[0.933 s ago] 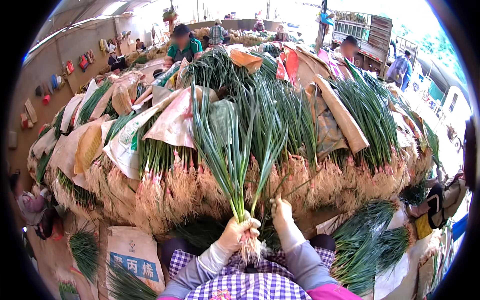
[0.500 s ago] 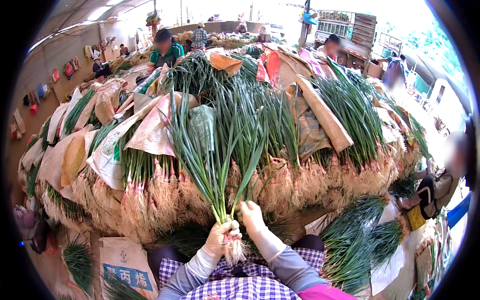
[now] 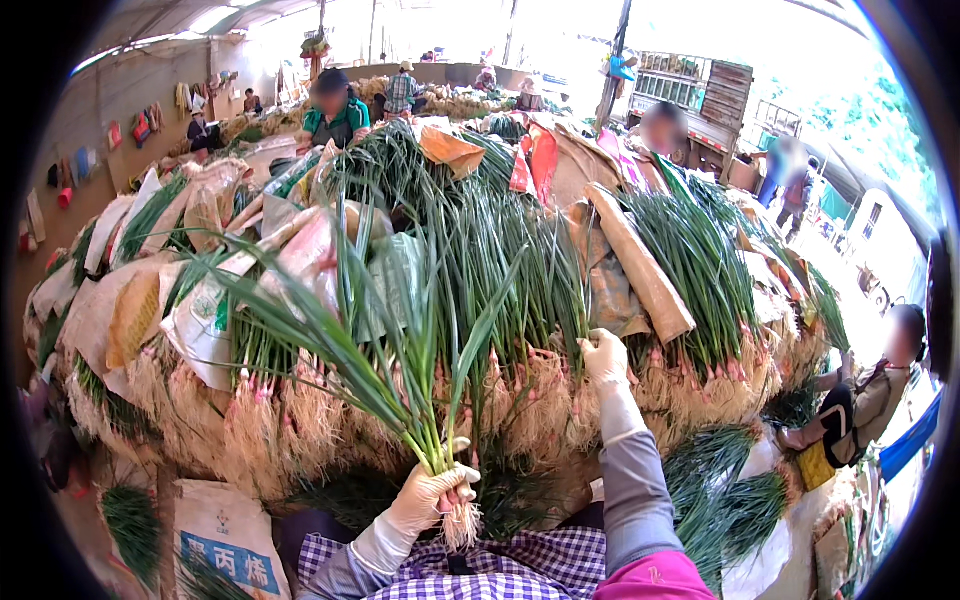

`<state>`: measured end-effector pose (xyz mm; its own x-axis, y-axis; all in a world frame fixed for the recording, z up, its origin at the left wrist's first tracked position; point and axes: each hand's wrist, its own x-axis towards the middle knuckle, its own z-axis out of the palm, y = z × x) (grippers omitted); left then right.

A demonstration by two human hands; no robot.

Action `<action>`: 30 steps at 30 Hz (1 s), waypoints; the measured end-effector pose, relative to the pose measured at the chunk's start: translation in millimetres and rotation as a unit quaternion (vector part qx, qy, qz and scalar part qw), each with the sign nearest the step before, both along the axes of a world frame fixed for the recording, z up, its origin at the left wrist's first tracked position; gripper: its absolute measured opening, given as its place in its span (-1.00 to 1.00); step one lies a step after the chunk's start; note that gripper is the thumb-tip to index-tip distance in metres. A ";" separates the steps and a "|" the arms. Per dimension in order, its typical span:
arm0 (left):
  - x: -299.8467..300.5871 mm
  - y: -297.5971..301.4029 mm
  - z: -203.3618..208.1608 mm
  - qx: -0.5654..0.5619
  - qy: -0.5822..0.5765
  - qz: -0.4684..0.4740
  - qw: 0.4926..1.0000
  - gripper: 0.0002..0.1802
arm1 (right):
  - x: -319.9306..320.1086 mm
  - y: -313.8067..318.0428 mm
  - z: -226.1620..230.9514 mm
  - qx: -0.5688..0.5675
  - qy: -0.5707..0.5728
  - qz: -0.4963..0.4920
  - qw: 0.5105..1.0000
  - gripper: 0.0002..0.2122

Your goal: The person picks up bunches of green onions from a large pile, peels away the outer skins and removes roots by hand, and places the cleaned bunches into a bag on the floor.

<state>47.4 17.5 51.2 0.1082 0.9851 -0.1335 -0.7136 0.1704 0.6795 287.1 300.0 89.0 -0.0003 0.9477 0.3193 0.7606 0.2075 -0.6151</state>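
Observation:
My gloved left hand [image 3: 432, 497] is wrapped round a bunch of green garlic [image 3: 428, 440] just above its pinkish bulbs. Pale roots hang below the fist, and the long flat leaves fan up and to the left. Farther forward and to the right, my gloved right hand [image 3: 606, 362] is closed in a pinch at the front of a big heap of green garlic [image 3: 520, 290]. A stalk of the heap meets its fingertips; its lower part is partly hidden by the fingers. The heap's roots and bulbs face me.
Woven sacks [image 3: 640, 275] lie over parts of the heap. Loose green garlic [image 3: 715, 500] lies on the ground at right, and a smaller bundle [image 3: 131, 530] at left near a printed white sack [image 3: 228, 535]. A co-worker [image 3: 870, 390] sits at right; others are behind the heap.
My right hand has left the held bunch and moved forward and right to the heap. My left hand keeps its grip; the bunch's leaves have swung left.

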 end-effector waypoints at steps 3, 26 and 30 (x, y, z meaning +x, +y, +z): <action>-6.5 -2.3 -20.7 -0.013 -0.020 -0.018 1.000 -0.79 | -30.3 -48.6 17.4 -0.212 0.247 0.107 0.939 -0.80; 13.3 -2.4 2.5 0.051 -0.219 -0.072 0.972 -0.90 | -92.6 -149.2 -65.7 -0.179 0.196 0.052 0.963 -0.80; -23.1 -26.0 22.4 0.151 -0.148 0.027 0.977 -0.86 | -61.7 -156.6 -40.1 -0.113 -0.107 0.208 0.966 -0.67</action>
